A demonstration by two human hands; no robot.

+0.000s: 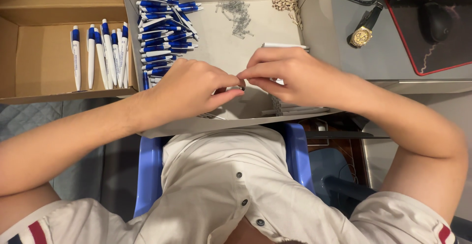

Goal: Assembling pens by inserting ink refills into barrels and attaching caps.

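The left hand (189,89) and right hand (295,76) meet fingertip to fingertip at the middle of the frame, both pinching a small dark part (241,87) — too tiny to name — over the white tray (221,42). Fitting it well seems to call for steady fingertips, a square line-up and light pressure, with the wrists resting on the tray edge.

In the tray's upper left lies a heap of blue-and-white pens (162,32); thin metal springs (236,15) and small tan pieces (287,3) sit along the top. A cardboard box (44,8) at upper left holds a row of finished pens (101,54). At upper right, on the grey table (354,59), lie a wristwatch (363,35) and a mouse (435,20) on its pad.
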